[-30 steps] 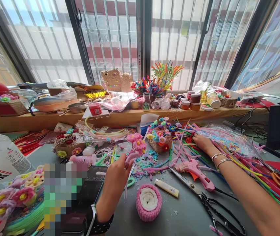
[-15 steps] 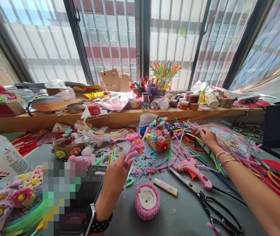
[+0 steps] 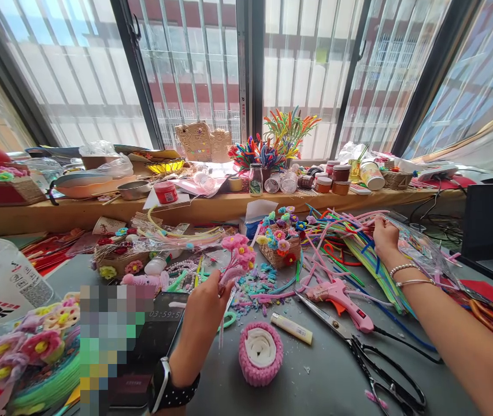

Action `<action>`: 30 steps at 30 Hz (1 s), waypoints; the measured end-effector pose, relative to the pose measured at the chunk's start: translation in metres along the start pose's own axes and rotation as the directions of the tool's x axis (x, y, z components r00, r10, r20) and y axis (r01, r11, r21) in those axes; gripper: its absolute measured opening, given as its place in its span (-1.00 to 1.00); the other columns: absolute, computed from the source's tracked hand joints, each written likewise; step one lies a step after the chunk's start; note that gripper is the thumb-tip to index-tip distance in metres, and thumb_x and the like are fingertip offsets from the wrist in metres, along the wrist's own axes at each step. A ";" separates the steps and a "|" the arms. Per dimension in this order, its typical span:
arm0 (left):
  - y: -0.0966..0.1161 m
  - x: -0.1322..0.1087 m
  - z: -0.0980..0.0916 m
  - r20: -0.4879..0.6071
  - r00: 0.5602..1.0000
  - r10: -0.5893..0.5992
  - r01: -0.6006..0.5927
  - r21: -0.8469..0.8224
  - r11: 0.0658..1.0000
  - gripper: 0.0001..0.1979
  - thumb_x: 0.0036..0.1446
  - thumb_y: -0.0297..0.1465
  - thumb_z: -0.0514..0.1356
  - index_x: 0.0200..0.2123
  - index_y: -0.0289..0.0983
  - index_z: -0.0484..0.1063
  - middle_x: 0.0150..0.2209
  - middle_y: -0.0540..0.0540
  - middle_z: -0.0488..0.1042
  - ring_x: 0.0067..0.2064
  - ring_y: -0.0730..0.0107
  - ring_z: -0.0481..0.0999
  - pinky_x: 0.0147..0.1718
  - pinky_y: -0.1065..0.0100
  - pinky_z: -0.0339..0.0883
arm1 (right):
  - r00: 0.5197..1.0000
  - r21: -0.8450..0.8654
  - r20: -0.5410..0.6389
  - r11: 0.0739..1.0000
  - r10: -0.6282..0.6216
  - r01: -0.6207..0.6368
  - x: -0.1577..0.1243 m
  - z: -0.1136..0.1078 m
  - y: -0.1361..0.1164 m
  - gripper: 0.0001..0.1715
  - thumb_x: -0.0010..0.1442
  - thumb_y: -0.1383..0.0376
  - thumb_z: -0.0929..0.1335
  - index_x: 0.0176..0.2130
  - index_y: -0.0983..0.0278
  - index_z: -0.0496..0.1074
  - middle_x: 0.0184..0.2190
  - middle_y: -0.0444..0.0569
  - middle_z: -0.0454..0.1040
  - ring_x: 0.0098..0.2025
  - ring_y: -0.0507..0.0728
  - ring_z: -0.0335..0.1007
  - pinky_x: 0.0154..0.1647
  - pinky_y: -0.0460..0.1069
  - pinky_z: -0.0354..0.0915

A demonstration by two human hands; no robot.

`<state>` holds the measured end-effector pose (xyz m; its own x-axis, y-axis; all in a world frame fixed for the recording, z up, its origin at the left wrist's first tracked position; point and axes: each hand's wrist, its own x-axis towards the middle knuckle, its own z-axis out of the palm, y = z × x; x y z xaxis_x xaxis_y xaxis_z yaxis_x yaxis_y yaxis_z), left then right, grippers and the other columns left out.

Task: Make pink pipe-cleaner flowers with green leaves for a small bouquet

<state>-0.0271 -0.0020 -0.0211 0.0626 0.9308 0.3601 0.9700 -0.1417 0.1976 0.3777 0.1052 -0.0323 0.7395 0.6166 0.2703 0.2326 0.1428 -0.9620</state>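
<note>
In my left hand [image 3: 201, 318], closed around the stems, is a small bunch of pink pipe-cleaner flowers [image 3: 238, 254] with yellow centres, held upright above the table. My right hand [image 3: 385, 238] reaches over the pile at the back right, its fingers pinching pink pipe cleaners [image 3: 361, 217]. Beside and under it lie green, blue and yellow pipe cleaners [image 3: 370, 263]. Between my forearms stands a round pink fuzzy pot [image 3: 260, 372] with a rolled white filling. A cream-coloured stick with a label [image 3: 292, 329] lies behind the pot.
Black-handled scissors [image 3: 361, 352] lie open beside a pink glue gun [image 3: 344, 300] with its cord. A phone [image 3: 163, 335] rests left of my left wrist. Behind stands a basket of colourful flowers [image 3: 278, 248] near scattered bits [image 3: 255, 289]. Jars [image 3: 340, 176] line the sill.
My right hand has shifted to the right and slightly closer, drawing pink pipe cleaners along and spreading the pile. My left hand and its pink flowers stay almost in place.
</note>
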 end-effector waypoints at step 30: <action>0.000 0.001 -0.009 0.042 0.975 -0.219 0.223 -0.235 0.946 -0.73 0.04 -0.22 -0.02 -0.44 -0.32 0.31 -0.46 -0.23 0.49 -0.36 0.12 0.48 -0.46 0.29 0.22 | 0.711 0.488 0.560 0.863 -0.424 0.131 -0.149 -0.023 -0.192 -0.83 0.00 0.25 0.31 -0.54 0.29 0.30 -0.66 -0.19 0.31 -0.64 -0.08 0.17 -0.66 -0.16 0.07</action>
<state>-0.0295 -0.0037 -0.0129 -0.1414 0.9527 0.2690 0.8766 -0.0058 0.4813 0.2376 -0.0316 0.1131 0.0732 0.8118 0.5793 -0.0110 0.5815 -0.8135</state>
